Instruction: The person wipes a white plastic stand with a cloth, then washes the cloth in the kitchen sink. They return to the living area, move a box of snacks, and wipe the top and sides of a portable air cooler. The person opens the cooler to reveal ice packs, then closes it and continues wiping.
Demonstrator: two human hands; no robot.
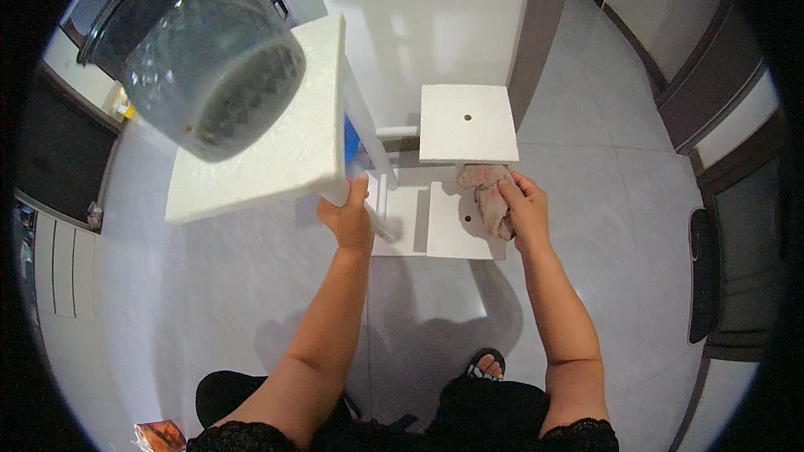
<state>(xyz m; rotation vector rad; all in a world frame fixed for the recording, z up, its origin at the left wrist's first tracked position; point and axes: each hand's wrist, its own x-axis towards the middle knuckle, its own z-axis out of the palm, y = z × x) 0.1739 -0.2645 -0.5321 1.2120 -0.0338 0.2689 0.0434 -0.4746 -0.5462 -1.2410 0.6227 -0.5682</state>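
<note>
Fingers of the right hand (528,208) are closed on a crumpled greyish-pink cloth (492,192). The cloth hangs below the front edge of a small upper shelf (494,138) and overlaps the lower shelf (448,230) in view; contact with the latter cannot be confirmed. Fingers of the left hand (350,222) are wrapped around a white post (336,193) beneath a square cream stand top (260,176). A clear, dark-rimmed container (226,59) sits on that top. A blue item (351,141) shows behind the post. Grey tiled floor (435,301) lies below.
</note>
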